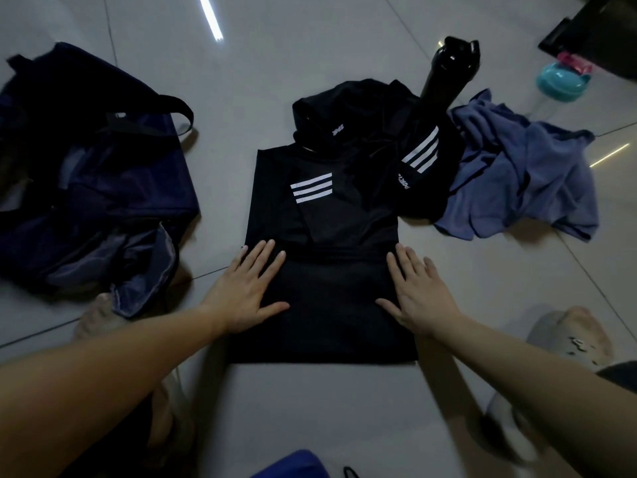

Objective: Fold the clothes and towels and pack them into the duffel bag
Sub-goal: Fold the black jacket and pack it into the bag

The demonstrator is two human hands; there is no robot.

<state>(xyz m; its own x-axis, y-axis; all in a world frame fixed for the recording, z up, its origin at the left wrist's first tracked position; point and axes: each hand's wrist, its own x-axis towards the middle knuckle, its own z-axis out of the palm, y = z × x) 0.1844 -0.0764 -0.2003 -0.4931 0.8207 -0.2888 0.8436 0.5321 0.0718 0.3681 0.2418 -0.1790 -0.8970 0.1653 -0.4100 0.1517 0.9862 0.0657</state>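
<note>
A black shirt point(324, 257) with white stripes lies flat on the tiled floor in front of me, its sleeves folded in. My left hand point(246, 288) rests flat on its left side, fingers spread. My right hand point(418, 294) rests flat on its right side, holding nothing. A second black striped garment point(386, 139) lies crumpled beyond the shirt. A blue towel point(520, 174) lies bunched to the right of it. The navy duffel bag point(100, 188) sits open on the left with cloth spilling from its mouth.
A black bottle point(446, 74) stands behind the crumpled garment. A teal and pink container point(560, 81) sits at the far right near dark furniture point(599, 32). My knees show at the lower left and right, and a blue object point(293, 465) lies at the bottom edge.
</note>
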